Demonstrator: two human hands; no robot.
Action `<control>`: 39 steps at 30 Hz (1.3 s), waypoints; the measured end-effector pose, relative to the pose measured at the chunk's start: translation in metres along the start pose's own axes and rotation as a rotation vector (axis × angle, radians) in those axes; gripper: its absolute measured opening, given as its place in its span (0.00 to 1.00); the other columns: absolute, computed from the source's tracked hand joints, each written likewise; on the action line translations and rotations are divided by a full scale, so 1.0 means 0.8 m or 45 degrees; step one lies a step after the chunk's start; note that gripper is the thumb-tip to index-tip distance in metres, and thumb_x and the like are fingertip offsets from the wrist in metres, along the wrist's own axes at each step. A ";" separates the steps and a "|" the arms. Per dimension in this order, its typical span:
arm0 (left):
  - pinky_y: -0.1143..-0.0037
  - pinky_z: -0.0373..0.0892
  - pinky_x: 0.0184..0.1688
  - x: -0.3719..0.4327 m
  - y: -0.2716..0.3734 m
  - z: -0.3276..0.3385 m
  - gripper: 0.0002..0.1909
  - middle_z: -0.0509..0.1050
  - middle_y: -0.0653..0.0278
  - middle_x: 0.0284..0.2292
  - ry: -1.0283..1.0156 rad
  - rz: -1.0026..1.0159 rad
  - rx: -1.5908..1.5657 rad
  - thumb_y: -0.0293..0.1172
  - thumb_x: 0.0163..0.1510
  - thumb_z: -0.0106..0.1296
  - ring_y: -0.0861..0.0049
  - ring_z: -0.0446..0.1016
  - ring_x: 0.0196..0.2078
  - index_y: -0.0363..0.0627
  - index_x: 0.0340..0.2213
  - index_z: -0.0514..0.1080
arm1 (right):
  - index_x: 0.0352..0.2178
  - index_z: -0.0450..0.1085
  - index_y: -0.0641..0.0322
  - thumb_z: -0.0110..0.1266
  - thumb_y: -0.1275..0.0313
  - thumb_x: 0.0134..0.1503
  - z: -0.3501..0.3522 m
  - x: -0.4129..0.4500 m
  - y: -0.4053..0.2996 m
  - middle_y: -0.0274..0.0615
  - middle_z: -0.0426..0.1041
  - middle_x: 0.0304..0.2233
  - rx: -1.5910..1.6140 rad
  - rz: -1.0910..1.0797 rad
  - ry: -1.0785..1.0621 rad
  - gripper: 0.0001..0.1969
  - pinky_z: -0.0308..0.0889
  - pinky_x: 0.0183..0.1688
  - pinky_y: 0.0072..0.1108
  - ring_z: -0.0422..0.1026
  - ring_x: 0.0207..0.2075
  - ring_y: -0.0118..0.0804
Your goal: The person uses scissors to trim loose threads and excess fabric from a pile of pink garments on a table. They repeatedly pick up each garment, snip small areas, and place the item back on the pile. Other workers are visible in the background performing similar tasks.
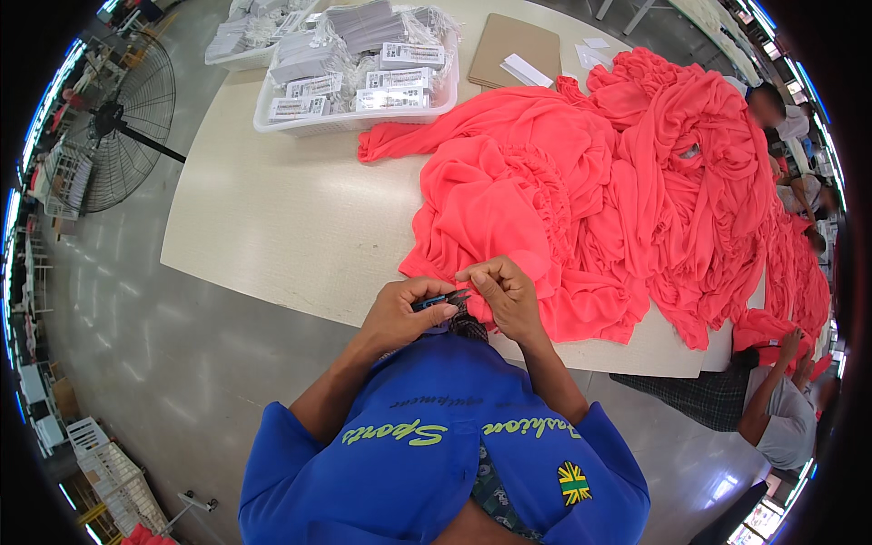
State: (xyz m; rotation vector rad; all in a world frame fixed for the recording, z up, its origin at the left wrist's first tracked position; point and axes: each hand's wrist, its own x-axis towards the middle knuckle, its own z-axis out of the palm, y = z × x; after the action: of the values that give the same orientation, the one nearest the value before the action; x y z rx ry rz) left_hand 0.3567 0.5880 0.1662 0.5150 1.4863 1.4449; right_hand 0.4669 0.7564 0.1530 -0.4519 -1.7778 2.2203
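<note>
My left hand (407, 312) holds a pair of thread snips (436, 300) with dark blue handles, its blades pointing right. Opposite it, my right hand (505, 294) has thumb and fingers pinched together beside the blade tips. Whether a thread or a bit of cloth is between them is too small to tell. A coral-pink gathered garment (490, 197) lies on the pale table (286, 204) just beyond both hands. Part of its cloth (479, 306) hangs between the hands at the table's near edge.
A white plastic basket (354, 122) of printed tags with strings stands at the far side, a second basket (252, 60) beside it. More coral garments (695, 177) are heaped right, near brown cardboard (514, 48). A floor fan (112, 119) stands left; a seated person (776, 409) handles coral cloth right.
</note>
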 end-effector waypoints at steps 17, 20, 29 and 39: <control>0.84 0.66 0.35 -0.002 -0.002 0.004 0.11 0.73 0.71 0.29 -0.033 0.171 -0.177 0.27 0.49 0.60 0.89 0.68 0.31 0.39 0.35 0.72 | 0.36 0.64 0.64 0.41 0.69 0.64 0.005 -0.004 0.002 0.36 0.73 0.32 0.037 -0.027 0.088 0.08 0.61 0.35 0.12 0.63 0.30 0.17; 0.85 0.65 0.34 -0.004 -0.001 0.009 0.12 0.72 0.72 0.28 -0.028 0.187 0.015 0.27 0.47 0.61 0.91 0.67 0.30 0.40 0.35 0.72 | 0.38 0.64 0.64 0.41 0.69 0.64 0.007 -0.004 0.005 0.35 0.72 0.32 0.075 -0.074 0.129 0.09 0.60 0.34 0.11 0.62 0.29 0.16; 0.81 0.64 0.30 0.005 -0.001 0.039 0.12 0.70 0.68 0.25 0.148 0.398 0.327 0.29 0.46 0.62 0.86 0.65 0.27 0.40 0.33 0.73 | 0.50 0.59 0.64 0.39 0.70 0.64 0.012 -0.010 0.001 0.38 0.71 0.34 0.133 -0.095 0.136 0.15 0.62 0.35 0.13 0.65 0.33 0.18; 0.79 0.64 0.32 0.034 -0.024 0.031 0.05 0.70 0.68 0.25 0.049 0.527 0.339 0.29 0.53 0.54 0.83 0.67 0.29 0.41 0.28 0.71 | 0.49 0.61 0.64 0.37 0.69 0.65 0.016 -0.009 0.011 0.40 0.69 0.35 0.270 -0.082 0.167 0.14 0.67 0.39 0.18 0.69 0.35 0.26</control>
State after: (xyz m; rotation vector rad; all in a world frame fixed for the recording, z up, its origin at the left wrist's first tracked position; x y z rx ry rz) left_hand 0.3715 0.6192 0.1438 1.0104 1.6812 1.5799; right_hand 0.4687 0.7404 0.1471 -0.4749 -1.4525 2.2474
